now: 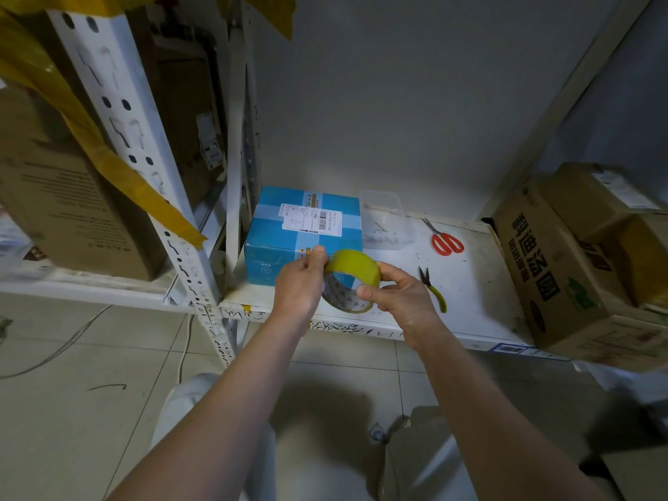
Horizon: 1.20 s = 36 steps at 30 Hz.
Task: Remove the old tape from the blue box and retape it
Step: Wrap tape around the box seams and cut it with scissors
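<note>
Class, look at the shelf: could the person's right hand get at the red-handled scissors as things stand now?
Probably not at once: the right hand grips the tape roll. Otherwise the scissors lie uncovered on the shelf.

The white shelf [470,305] carries a blue box [289,244] at its left edge, a clear tub [385,220], scissors [445,240], pliers [433,289] and a cardboard box [553,283] at its right edge.

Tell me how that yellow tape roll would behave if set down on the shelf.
The tape roll, gripped by the left hand and right hand, is a hollow ring, so on edge it would probably roll along the shelf. Laid flat, it should stay put. It looks light and fairly stiff.
</note>
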### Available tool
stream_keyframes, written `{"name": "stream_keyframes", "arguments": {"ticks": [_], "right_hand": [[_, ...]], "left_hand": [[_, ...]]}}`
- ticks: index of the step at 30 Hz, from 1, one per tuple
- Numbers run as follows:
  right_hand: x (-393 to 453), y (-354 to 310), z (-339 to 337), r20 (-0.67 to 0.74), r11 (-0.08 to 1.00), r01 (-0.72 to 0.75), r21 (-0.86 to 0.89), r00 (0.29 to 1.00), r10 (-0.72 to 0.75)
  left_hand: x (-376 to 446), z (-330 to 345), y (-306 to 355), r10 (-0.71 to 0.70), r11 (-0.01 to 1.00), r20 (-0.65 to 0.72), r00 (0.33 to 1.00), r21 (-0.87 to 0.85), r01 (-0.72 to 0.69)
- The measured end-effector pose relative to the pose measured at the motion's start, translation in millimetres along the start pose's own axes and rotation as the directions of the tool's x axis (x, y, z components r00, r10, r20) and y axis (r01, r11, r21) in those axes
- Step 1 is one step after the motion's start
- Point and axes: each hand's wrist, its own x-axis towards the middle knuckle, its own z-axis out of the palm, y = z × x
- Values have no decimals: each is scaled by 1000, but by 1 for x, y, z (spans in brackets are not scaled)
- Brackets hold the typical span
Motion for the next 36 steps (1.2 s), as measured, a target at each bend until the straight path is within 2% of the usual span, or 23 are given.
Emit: {"name": "stream_keyframes", "arguments": {"ticks": [6,14,19,22,24,27,32,36], "right_hand": [[-1,-2,2,4,994,76,-78,997,-76],[-4,3,1,14,973,70,-220,998,-69],[-7,8,5,166,988,36,-151,986,-10],[-4,14,8,166,988,49,-144,986,-25],[-2,17,10,161,985,44,-164,987,-17],[3,22,14,134,980,29,-195,991,-3],[13,28,20,67,966,-2,-259,998,20],[21,30,26,48,975,-18,-221,998,29]], "left_hand": [[-1,4,-3,19,998,-107,994,-55,-25],[4,6,-4,-154,970,-138,978,-210,123],[8,9,-22,-6,996,-130,992,84,17],[12,11,-31,126,935,-111,986,344,-80],[15,13,-35,198,883,-90,976,449,-137],[20,16,-39,258,856,-77,963,481,-191],[31,22,-41,229,894,-68,971,409,-182],[42,26,-37,235,899,-38,971,388,-203]]}}
